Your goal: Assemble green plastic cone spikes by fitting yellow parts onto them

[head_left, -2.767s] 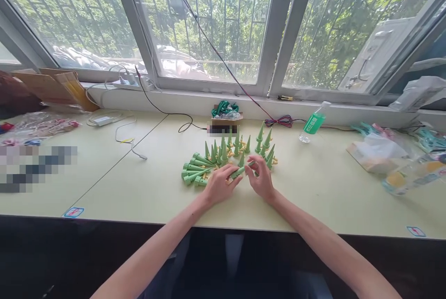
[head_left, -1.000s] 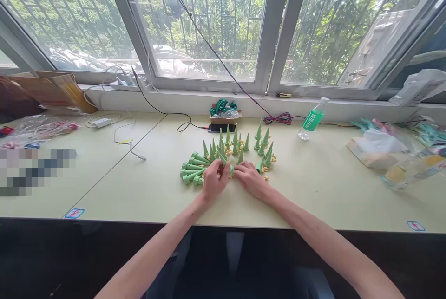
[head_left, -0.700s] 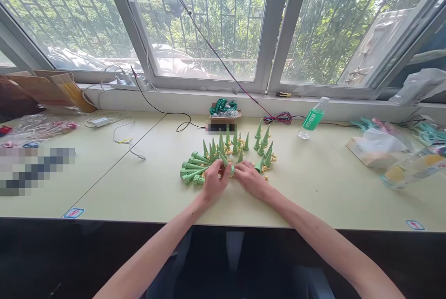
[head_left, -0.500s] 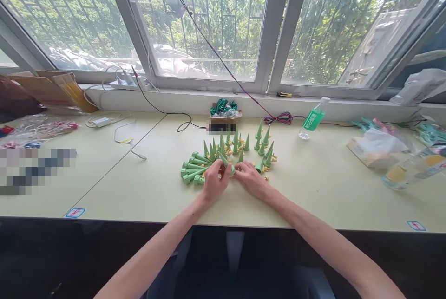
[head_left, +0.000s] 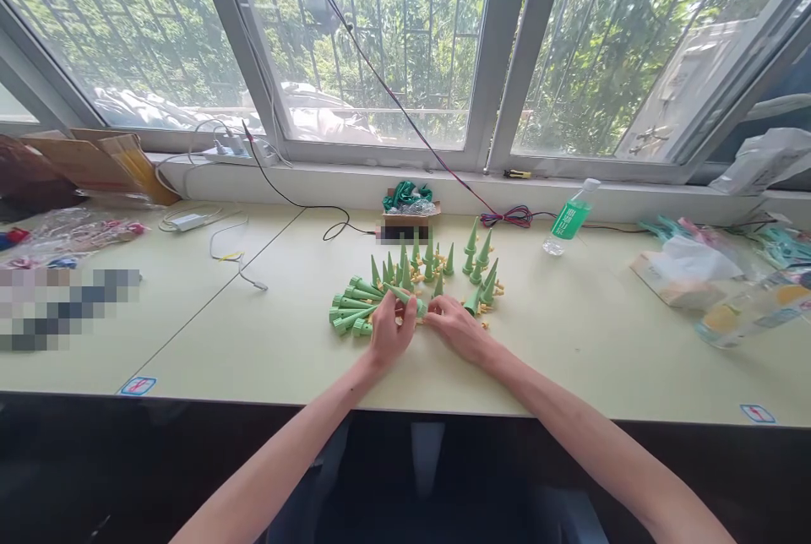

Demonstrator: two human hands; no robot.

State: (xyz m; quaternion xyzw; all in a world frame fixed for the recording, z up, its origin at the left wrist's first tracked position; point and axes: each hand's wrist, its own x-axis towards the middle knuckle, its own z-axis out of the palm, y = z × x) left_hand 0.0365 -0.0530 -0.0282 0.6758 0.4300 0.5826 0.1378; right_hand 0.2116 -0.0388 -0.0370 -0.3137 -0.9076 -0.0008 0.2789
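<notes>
My left hand is closed around a green plastic cone spike, which lies tilted with its tip toward the upper left. My right hand meets the wide end of that spike with its fingers pinched together; whatever they hold is too small or hidden to make out. Left of the hands, several capped green spikes lie fanned out on the table. Behind and to the right, several green cones stand point up, with small yellow pieces among them.
At the back stands a small cardboard box holding green and clear plastic. A bottle with a green label is to the right, beyond it a tissue box and a clear bottle. Cables lie on the left.
The green spike in my left hand has tipped flatter, its point swinging left. My right hand has barely shifted and stays by the spike's wide end.
</notes>
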